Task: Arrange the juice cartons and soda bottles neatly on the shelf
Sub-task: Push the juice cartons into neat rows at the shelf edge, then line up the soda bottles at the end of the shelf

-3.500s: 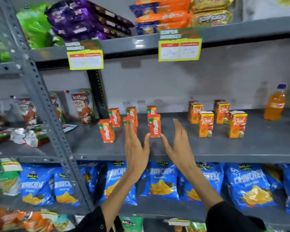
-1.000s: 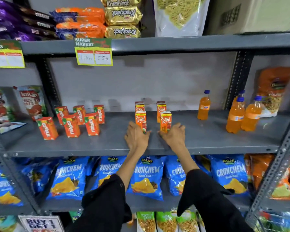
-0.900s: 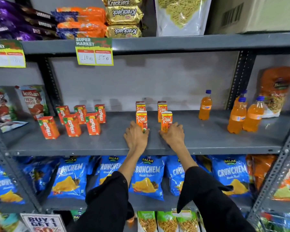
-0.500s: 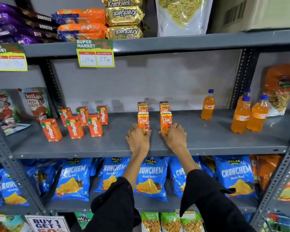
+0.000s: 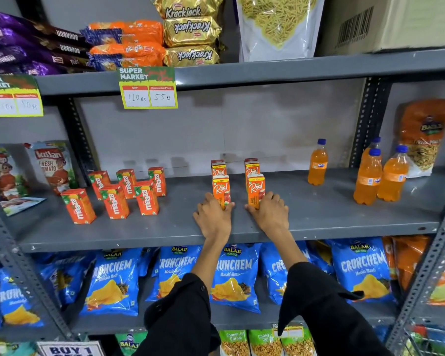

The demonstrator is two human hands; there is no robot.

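Four Real juice cartons stand upright mid-shelf in two short rows: the front left carton (image 5: 221, 190) and front right carton (image 5: 255, 189), glossy orange printed card, tall and square-edged, each with a rear carton (image 5: 218, 167) half hidden behind it. The left hand (image 5: 213, 217) lies knuckles-up on the grey metal shelf (image 5: 332, 214), fingers curled against the base of the front left carton; the right hand (image 5: 269, 213) does the same at the front right carton. Whether either hand truly grips its carton I cannot tell, as the fingertips are hidden. Left of the Real cartons stands a loose cluster of six squat Maaza cartons (image 5: 116, 201). Right of them stands one clear plastic Fanta bottle (image 5: 318, 163) with a blue cap, and farther right three more bottles (image 5: 378, 176), bunched so one is mostly hidden. Black sleeves (image 5: 180, 314) are cut off at the bottom edge.
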